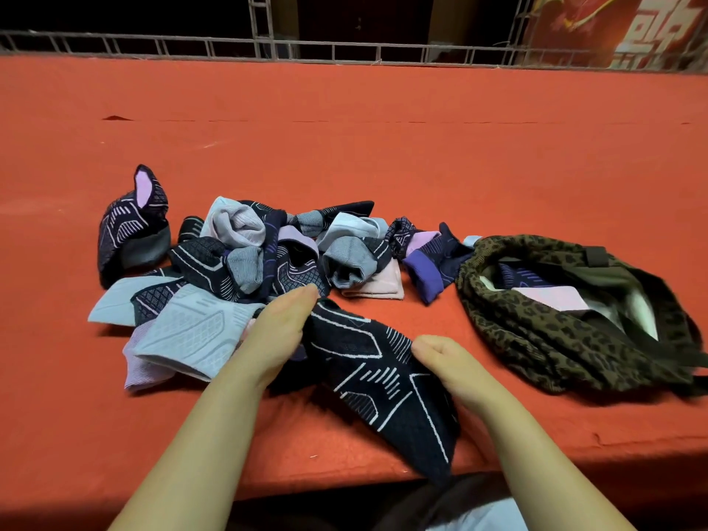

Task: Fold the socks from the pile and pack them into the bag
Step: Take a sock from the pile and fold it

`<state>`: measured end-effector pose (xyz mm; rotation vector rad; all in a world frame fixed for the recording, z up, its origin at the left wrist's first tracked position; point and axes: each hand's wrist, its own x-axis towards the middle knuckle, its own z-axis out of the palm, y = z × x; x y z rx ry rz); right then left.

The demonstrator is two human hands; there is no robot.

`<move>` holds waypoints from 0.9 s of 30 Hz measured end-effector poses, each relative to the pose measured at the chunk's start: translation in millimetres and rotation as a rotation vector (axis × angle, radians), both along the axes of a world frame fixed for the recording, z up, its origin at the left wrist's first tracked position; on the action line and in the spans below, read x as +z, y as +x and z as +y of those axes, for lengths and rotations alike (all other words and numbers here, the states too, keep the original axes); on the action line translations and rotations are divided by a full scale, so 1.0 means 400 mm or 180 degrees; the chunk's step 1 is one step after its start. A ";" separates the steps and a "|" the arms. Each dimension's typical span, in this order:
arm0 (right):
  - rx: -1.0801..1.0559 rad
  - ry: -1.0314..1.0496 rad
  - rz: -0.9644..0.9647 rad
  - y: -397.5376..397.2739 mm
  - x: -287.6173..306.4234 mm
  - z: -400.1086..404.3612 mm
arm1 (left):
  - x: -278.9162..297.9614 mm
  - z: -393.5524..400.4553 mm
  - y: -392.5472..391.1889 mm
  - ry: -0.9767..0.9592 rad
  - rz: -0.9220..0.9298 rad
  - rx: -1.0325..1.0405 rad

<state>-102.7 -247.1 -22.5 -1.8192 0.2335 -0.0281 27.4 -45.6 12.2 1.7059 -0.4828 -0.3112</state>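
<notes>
A dark navy sock [379, 381] with white line pattern lies stretched between my hands near the table's front edge, its lower end hanging over the edge. My left hand [281, 331] grips its upper end, and my right hand [448, 367] pinches its right side. Behind them lies the pile of socks [249, 258] in navy, grey-blue and lilac. The leopard-print bag [536, 323] lies open at the right, with folded socks [544, 293] visible inside.
One navy and lilac sock [132, 228] sits apart at the left of the pile. A purple-cuffed sock [425, 258] lies between pile and bag. The red cloth table [383, 147] stretches far back to a metal railing [344, 51].
</notes>
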 end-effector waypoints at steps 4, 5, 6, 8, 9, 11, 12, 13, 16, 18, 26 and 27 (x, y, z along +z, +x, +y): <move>0.0028 -0.0442 -0.0801 0.031 0.090 0.031 | 0.065 -0.014 -0.021 -0.0314 -0.0665 -0.0642; 0.0078 -0.0395 -0.0963 0.039 0.118 0.042 | 0.078 -0.015 -0.025 -0.0390 -0.0701 -0.0823; 0.0145 -0.0321 -0.1058 0.047 0.144 0.053 | 0.088 -0.015 -0.028 -0.0445 -0.0688 -0.0953; 0.0266 -0.0233 -0.1084 0.065 0.184 0.071 | 0.112 -0.017 -0.034 -0.0537 -0.0710 -0.1026; 0.0291 -0.0187 -0.1072 0.073 0.199 0.079 | 0.125 -0.018 -0.039 -0.0567 -0.0752 -0.1023; 0.0287 -0.0049 -0.1094 0.085 0.214 0.089 | 0.137 -0.019 -0.045 -0.0631 -0.0748 -0.0970; 0.0315 0.0007 -0.1125 0.088 0.217 0.093 | 0.141 -0.017 -0.046 -0.0667 -0.0720 -0.0956; 0.0354 0.0044 -0.1151 0.090 0.218 0.097 | 0.142 -0.017 -0.046 -0.0701 -0.0701 -0.0944; 0.0442 0.0034 -0.1194 0.089 0.220 0.111 | 0.140 -0.007 -0.046 -0.0730 -0.0726 -0.0895; 0.0482 -0.0154 -0.1246 0.087 0.221 0.119 | 0.137 0.001 -0.046 -0.0745 -0.0753 -0.0885; 0.0493 0.0189 -0.1263 0.074 0.236 0.136 | 0.118 0.025 -0.046 -0.0813 -0.0493 -0.0659; 0.0528 0.0058 -0.1229 0.078 0.230 0.140 | 0.119 0.024 -0.048 -0.0839 -0.0481 -0.0680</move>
